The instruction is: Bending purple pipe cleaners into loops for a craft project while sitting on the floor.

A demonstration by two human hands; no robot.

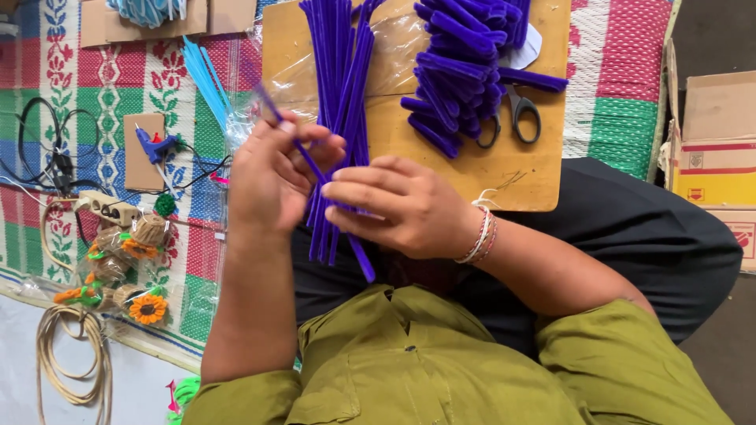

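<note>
Left hand closed around a single purple pipe cleaner, pinched between thumb and fingers and slanting from upper left of the wooden board's near edge down toward the lap. Right hand curled with fingertips pressed on the same pipe cleaner just beside the left hand, thumb tucked under, bangles of white and pink thread at the wrist. Beneath both hands, a long bundle of purple pipe cleaners lying in a clear plastic sleeve, running from the far edge of the wooden board across its left half and over its near edge onto the lap. On the right half of the board, a heap of short cut purple pipe cleaner pieces, with black-handled scissors touching the heap's near side. Left of the board, on the woven red, green and white mat, a bunch of light blue pipe cleaners in plastic, a blue glue gun resting on a cardboard scrap, black cables, and small jute-wrapped pots with orange flowers. Further from the board, at the mat's near left edge, a coil of tan cord. Right of the board, cardboard boxes on the floor.
</note>
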